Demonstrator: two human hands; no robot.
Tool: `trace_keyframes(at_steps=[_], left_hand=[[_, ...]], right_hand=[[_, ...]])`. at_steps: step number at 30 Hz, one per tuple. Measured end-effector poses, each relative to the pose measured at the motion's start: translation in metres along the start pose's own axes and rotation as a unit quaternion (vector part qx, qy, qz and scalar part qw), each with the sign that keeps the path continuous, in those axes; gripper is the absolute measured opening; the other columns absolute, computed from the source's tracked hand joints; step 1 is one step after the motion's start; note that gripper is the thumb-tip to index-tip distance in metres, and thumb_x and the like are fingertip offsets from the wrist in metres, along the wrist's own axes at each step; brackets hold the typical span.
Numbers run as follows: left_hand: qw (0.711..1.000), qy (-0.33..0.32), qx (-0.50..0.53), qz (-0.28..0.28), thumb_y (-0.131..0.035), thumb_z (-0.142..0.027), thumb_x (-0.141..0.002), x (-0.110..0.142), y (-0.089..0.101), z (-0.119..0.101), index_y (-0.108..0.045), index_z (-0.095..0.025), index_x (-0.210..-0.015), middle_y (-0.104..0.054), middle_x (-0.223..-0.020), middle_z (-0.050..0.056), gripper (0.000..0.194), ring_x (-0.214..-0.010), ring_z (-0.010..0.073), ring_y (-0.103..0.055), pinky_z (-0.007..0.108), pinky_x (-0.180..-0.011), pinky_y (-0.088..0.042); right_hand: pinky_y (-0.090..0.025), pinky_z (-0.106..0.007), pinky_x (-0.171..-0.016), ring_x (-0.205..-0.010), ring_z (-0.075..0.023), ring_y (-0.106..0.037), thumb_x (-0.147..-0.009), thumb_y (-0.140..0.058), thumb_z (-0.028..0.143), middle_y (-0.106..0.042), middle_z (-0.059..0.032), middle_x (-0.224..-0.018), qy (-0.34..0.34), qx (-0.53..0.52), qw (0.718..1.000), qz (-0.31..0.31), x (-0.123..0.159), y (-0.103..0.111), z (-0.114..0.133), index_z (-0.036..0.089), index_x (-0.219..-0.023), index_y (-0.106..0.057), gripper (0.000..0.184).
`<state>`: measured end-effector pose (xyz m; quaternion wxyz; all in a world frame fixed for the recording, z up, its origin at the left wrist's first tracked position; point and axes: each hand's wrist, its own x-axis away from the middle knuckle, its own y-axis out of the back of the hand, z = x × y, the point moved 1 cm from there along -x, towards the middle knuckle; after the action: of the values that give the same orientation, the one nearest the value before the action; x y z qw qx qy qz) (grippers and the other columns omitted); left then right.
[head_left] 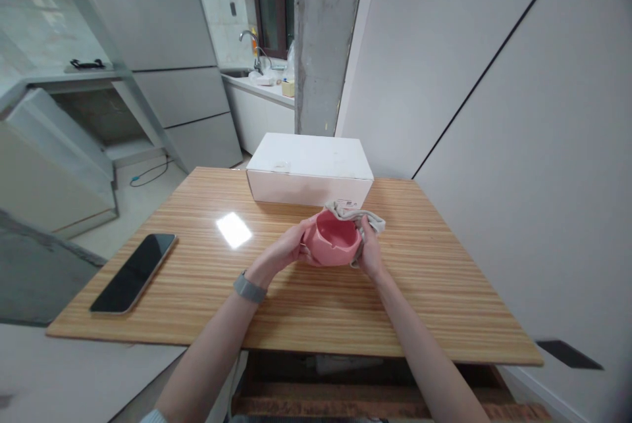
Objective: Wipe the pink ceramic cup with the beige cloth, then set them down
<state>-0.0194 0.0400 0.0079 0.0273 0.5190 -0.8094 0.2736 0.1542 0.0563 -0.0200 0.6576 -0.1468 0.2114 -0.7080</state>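
A pink bowl [332, 250] with a notched rim is held above the middle of the table, its opening tilted toward me. My left hand [288, 245] is closed around its left side, with some fingers hidden behind or beneath it. On the other side, my right hand [370, 253] grips a pale grey cloth [374, 220] and presses it to the bowl's right wall. Part of the cloth drapes over the far rim, and another bit hangs below near the right fingers.
A white box [309, 187] stands at the back of the wooden table [197, 278]. At the left lies a dark-screened phone [134, 273]. Below the front edge is an open drawer [316, 393]. A white wall panel [494, 133] rises to the right; a sink counter [259, 89] is farther off.
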Motion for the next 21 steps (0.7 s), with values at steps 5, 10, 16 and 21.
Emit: trace_keyframes(at_steps=[5, 10, 16, 21], left_hand=[[0.999, 0.007, 0.006, -0.052, -0.061, -0.039, -0.077, -0.008, 0.002, 0.008, -0.066, -0.013, -0.096, -0.071, -0.077, 0.008, 0.032, -0.059, 0.0169, -0.062, 0.031, -0.051, -0.055], [0.993, -0.060, 0.064, -0.079, -0.059, -0.030, -0.077, -0.015, -0.004, 0.015, -0.063, -0.011, -0.092, -0.070, -0.078, 0.009, 0.025, -0.064, 0.0174, -0.064, 0.033, -0.060, -0.056], [0.976, -0.167, 0.143, 0.005, -0.065, -0.023, -0.074, -0.006, -0.026, 0.013, -0.057, -0.019, -0.113, -0.067, -0.110, 0.007, 0.040, -0.102, 0.0192, -0.063, 0.035, -0.088, -0.050], [0.992, -0.071, 0.100, -0.029, -0.053, -0.050, -0.080, -0.011, -0.015, 0.009, -0.065, -0.017, -0.097, -0.070, -0.087, 0.005, 0.039, -0.077, 0.0157, -0.064, 0.024, -0.066, -0.049]], right_hand=[[-0.042, -0.039, -0.101, -0.104, -0.0213, -0.062, -0.077, -0.060, 0.059, -0.071, -0.0029, -0.101, 0.016, 0.071, 0.997, 0.012, 0.001, 0.001, 0.000, 0.020, -0.098, -0.066, 0.045], [-0.049, -0.036, -0.091, -0.093, -0.0198, -0.064, -0.080, -0.055, 0.060, -0.070, -0.0017, -0.086, 0.101, 0.143, 0.984, -0.036, 0.011, -0.005, -0.005, 0.023, -0.101, -0.065, 0.043], [-0.051, -0.035, -0.085, -0.090, -0.0192, -0.064, -0.088, -0.045, 0.054, -0.069, -0.0043, -0.091, 0.181, 0.190, 0.962, -0.069, 0.025, -0.013, -0.012, 0.024, -0.106, -0.063, 0.040], [-0.041, -0.037, -0.101, -0.108, -0.0187, -0.059, -0.087, -0.044, 0.057, -0.067, -0.0055, -0.109, 0.177, 0.133, 0.969, -0.107, 0.013, -0.008, -0.004, 0.021, -0.107, -0.063, 0.045]])
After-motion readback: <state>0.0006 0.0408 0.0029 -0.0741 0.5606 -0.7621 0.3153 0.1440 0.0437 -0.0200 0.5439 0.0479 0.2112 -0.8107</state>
